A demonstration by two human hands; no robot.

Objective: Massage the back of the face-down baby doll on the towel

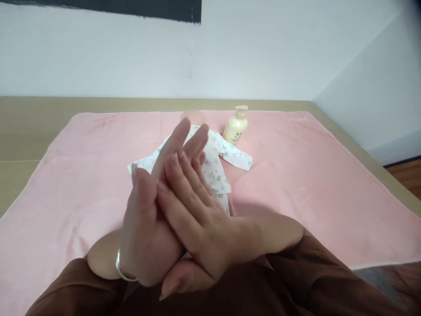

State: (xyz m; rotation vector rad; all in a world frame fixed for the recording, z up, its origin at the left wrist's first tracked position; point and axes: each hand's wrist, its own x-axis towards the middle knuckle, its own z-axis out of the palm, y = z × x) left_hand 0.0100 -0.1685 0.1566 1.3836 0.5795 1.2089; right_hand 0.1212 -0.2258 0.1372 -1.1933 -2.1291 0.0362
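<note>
My left hand [144, 228], a silver bracelet [122, 268] on its wrist, is held up with the palm facing right and the fingers stretched out. Flat across that palm lies my right hand [204, 224], its fingers extended and its thumb pointing down to the left. The palms touch, and any substance between them is hidden. Beyond the hands a white printed baby outfit [215, 173] with long sleeves lies spread out, partly covered from sight. A smooth, pale pink rounded head [193, 116], like a doll's, shows at its collar.
A cream pump bottle [235, 128] stands beside the outfit's right shoulder. Under everything is a pink blanket [296, 184] on a wooden surface [19, 131]. A white wall [250, 57] rises behind, and another wall [378, 87] meets it at the right.
</note>
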